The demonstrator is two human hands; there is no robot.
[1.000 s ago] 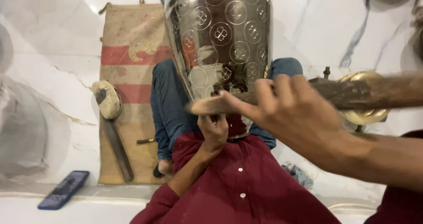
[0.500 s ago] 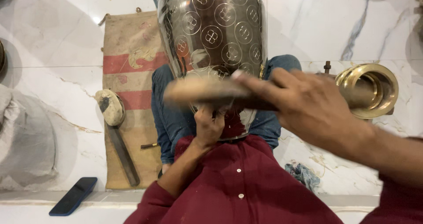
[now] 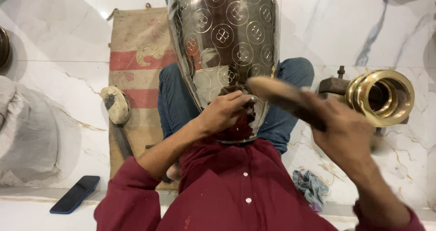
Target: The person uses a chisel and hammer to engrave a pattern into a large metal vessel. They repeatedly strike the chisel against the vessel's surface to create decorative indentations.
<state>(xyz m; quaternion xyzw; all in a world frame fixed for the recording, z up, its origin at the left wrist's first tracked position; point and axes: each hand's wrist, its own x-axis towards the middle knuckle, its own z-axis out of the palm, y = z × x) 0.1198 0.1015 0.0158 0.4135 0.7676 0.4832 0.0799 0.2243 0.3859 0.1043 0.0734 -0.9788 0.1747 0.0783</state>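
Vase (image 3: 222,44) — heavy, slick, dent-prone metal; my left hand (image 3: 225,113) pinches a small tool at its belly, right hand (image 3: 343,138) grips a wooden mallet (image 3: 284,97) — I'd steady it low.

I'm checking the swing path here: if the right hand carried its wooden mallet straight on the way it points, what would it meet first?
Most likely the left hand pressed against the shiny engraved metal vase; the right hand aims the blurred wooden mallet there, though depth is unclear.

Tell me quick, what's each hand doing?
Left hand: fingers pinched on a small tool against the metal vase.
Right hand: shut on a wooden mallet, blurred.
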